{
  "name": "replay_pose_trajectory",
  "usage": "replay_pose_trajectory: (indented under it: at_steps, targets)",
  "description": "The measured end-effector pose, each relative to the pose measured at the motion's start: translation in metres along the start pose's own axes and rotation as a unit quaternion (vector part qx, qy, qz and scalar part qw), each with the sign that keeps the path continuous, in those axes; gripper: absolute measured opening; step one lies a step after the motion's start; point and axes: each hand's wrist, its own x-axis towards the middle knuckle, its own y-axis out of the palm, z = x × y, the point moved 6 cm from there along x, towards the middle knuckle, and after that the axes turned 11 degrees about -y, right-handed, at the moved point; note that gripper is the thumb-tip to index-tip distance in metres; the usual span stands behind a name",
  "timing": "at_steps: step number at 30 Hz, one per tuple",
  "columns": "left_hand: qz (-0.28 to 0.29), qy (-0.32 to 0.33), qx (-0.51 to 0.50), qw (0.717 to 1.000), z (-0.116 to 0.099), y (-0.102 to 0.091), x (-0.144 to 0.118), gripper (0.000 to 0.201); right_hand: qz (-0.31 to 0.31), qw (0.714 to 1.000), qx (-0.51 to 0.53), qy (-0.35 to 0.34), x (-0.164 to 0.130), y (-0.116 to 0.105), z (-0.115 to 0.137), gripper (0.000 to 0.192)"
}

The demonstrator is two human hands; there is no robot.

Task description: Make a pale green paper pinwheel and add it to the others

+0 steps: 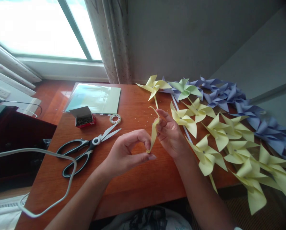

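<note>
A strip of yellow paper (154, 135) hangs in the air above the table between both hands. Its lower end is wound into a small tight roll, which my left hand (130, 150) pinches between thumb and forefinger. Higher up, my right hand (169, 132) grips the strip with its fingers, and the thin top end curls off to the left. Just left of my left hand lie the scissors (95, 142), blades apart and black-and-grey handles toward me. Beyond my right hand is a yellow paper pinwheel (184, 117).
More yellow pinwheels (206, 155), a green one (184, 88) and several purple ones (219, 95) crowd the right side. An opened red box (85, 121), a tape roll (115, 118) and a pack of paper sheets (95, 97) lie at back left. A white cable (71, 179) loops over the left edge.
</note>
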Motion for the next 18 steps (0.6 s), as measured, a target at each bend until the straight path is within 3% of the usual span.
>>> replay_pose_trajectory:
  at_steps: [18]
  targets:
    - [-0.004, -0.017, -0.017, 1.000, -0.0032, 0.0014, 0.0009, 0.018, -0.008, 1.000, -0.010, -0.011, 0.0021, -0.0037, 0.0023, 0.046]
